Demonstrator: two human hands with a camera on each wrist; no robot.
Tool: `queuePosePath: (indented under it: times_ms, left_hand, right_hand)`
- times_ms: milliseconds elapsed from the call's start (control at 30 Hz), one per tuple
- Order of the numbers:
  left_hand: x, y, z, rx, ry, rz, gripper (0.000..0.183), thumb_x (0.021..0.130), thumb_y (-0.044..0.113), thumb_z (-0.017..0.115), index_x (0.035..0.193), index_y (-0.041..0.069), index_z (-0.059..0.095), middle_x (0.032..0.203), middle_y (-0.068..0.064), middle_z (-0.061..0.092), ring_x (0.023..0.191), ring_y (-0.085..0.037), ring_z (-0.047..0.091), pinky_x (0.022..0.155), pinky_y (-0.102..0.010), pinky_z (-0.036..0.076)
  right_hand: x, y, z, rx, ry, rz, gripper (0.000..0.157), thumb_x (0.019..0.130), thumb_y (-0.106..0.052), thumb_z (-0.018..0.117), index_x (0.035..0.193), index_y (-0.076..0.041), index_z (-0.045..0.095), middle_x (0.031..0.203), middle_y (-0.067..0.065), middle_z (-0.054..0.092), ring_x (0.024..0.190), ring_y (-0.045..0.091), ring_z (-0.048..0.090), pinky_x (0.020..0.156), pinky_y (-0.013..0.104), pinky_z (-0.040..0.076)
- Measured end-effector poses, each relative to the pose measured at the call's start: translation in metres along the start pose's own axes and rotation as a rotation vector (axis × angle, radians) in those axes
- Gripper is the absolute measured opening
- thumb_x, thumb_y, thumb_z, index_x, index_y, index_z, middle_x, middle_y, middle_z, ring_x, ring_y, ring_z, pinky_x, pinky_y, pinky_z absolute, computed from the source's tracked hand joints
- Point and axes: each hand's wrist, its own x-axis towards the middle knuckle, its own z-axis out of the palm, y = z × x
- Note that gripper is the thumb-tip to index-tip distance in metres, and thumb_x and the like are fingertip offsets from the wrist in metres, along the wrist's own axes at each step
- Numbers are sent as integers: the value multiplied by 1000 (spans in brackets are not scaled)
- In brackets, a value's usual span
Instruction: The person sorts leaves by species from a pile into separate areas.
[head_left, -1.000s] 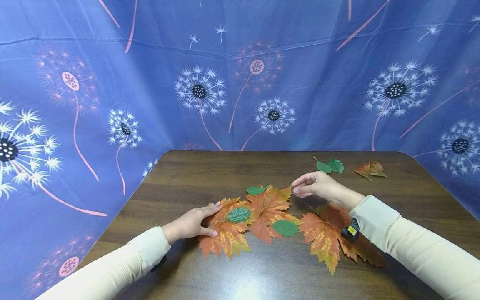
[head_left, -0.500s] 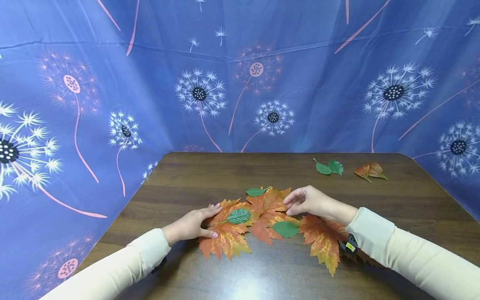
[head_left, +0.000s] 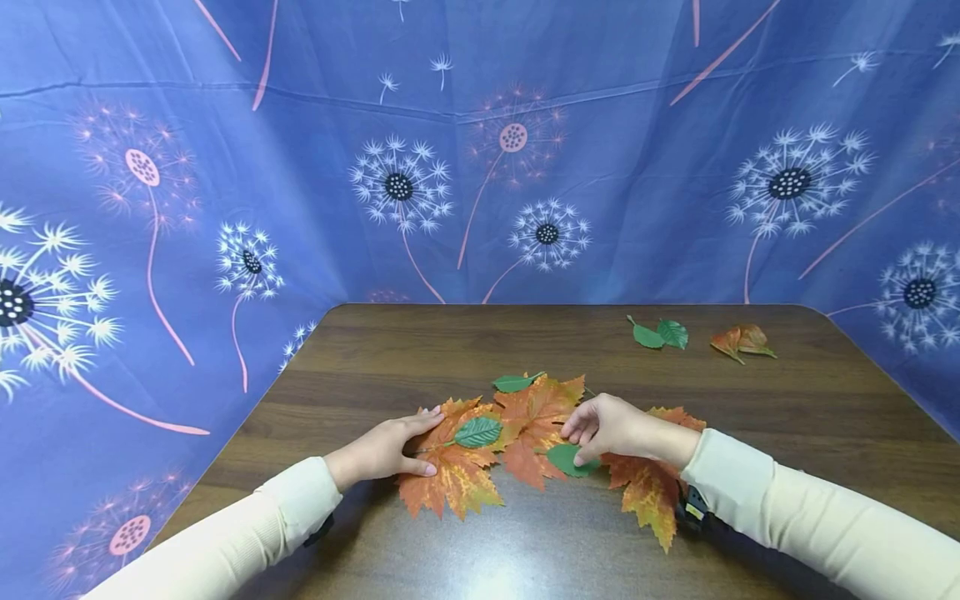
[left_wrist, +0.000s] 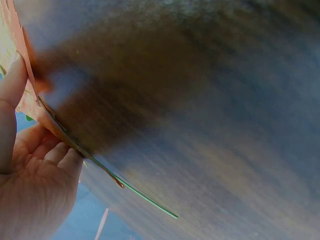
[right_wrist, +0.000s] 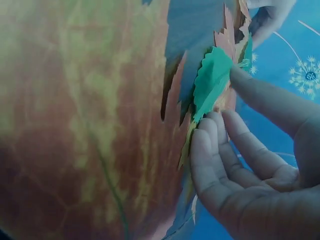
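Note:
My left hand rests on a large orange-and-yellow maple leaf, thumb and fingers spread across its left part. In the left wrist view a thin green stem sticks out past the fingers. A small green leaf lies on that maple leaf. My right hand is over the middle maple leaf, its fingers loosely bent. Its thumb tip overlaps another small green leaf. In the right wrist view, a gap separates thumb and fingers beside this green leaf.
Under the right wrist lies a third maple leaf, partly hidden. One more green leaf tops the middle maple leaf. Two green leaves and some folded orange-brown leaves lie at the back right of the wooden table.
My right hand has moved down and slightly left, from the middle maple leaf's upper right edge to the small green leaf. My left hand stays in place.

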Motion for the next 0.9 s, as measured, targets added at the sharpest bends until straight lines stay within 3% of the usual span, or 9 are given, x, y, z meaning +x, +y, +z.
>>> queuePosePath:
  times_ms: [333,567,900]
  left_hand:
    - [0,1,-1,0,-1,-3,83,84,37,72,151,5,34,156,-18,30,144,-39,28,112,-58,28]
    - [-1,2,-1,-1,-5,2,82,85,36,72,151,5,34,157,-18,30,144,-39,28,113,-58,28]
    - [-2,5,-2,-8,-10,-9,83,85,37,72,151,5,34,157,-17,29,144,-39,27,113,-58,27]
  right_hand:
    - [-2,-7,13,-144,92,45,25,66,8,82,85,-1,68,75,8,59,63,13,50,58,25,51]
    - [2,-5,13,-148,96,88,24,67,6,83,82,-2,66,70,3,55,60,12,47,57,25,49]
    - [4,1,10,-132,67,71,22,68,4,83,80,-2,65,72,3,59,67,14,54,59,27,49]
